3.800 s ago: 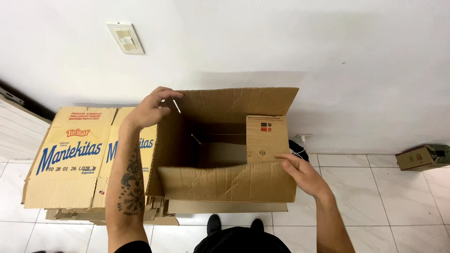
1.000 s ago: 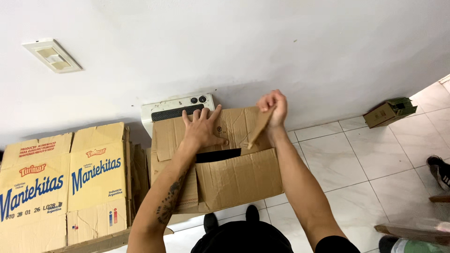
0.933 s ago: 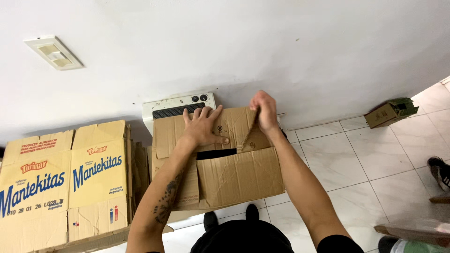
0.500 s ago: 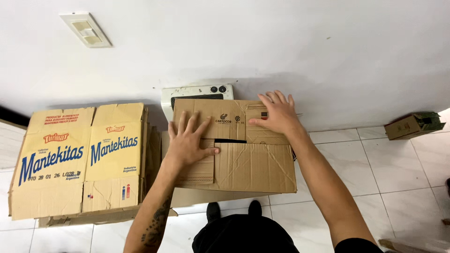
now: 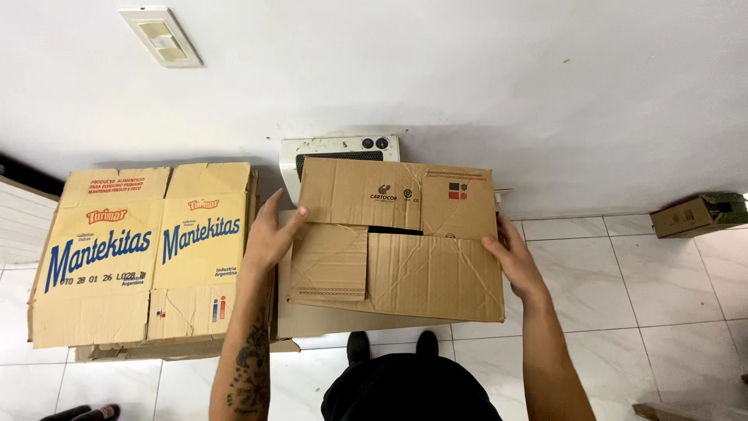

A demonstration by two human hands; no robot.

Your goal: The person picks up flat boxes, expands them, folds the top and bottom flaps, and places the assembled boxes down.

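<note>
Against the white wall, the brown box in front of me is my landmark. To its left stands a bigger carton in yellow with blue lettering, its flaps folded down, so I cannot see what it holds. My left hand lies flat with fingers spread against the left side of the brown box, pressing rather than gripping.

The brown box itself looks nearly closed: the far flap, a small left flap and the wide near flap are all folded down over the top. Only a narrow dark slot shows where they meet in the middle. Nothing of its contents shows through that gap. I see no tape over the seam, so I judge the folding done and any sealing not done.

Behind the brown box, a white appliance with two dark knobs and a grille stands against the wall.

My right hand is open too, palm laid on the right edge of the brown box. Further right, well apart on the tiled floor, lies a small greenish box.
</note>
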